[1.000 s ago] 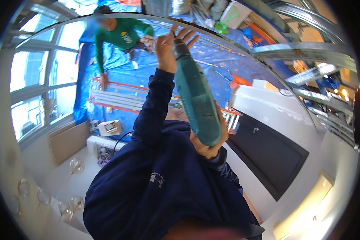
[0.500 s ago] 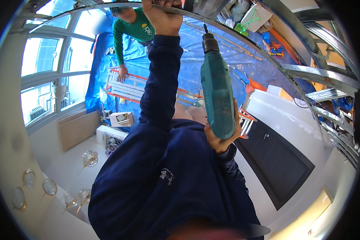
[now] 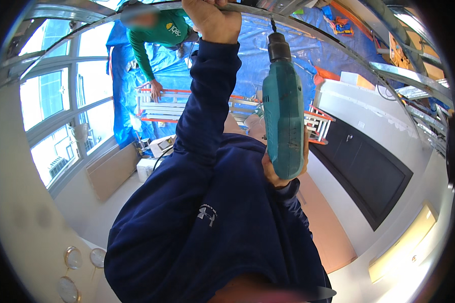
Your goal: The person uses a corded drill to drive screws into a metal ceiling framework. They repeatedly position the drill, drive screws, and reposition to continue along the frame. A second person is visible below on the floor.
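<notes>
A teal power drill (image 3: 283,116) is in my right hand (image 3: 274,174), which wraps its handle from below and behind. The drill stands nearly upright, its dark bit close to the curved metal strip (image 3: 318,33) overhead; whether they touch I cannot tell. Raised high at the top edge, my left hand (image 3: 215,22) has its fingers closed around that same strip. Part of those fingers lies beyond the picture's edge.
A person in a green top (image 3: 159,30) rests a hand on an orange-edged aluminium ladder (image 3: 159,108) below. Blue sheeting (image 3: 121,96) covers the floor. Metal framing (image 3: 414,78) crosses the upper right. Windows (image 3: 48,96) line the left; a dark door (image 3: 361,166) lies right.
The drill has shifted slightly right, its bit now closer to the metal strip. My left hand has moved a little right along the top. The whole view has turned somewhat.
</notes>
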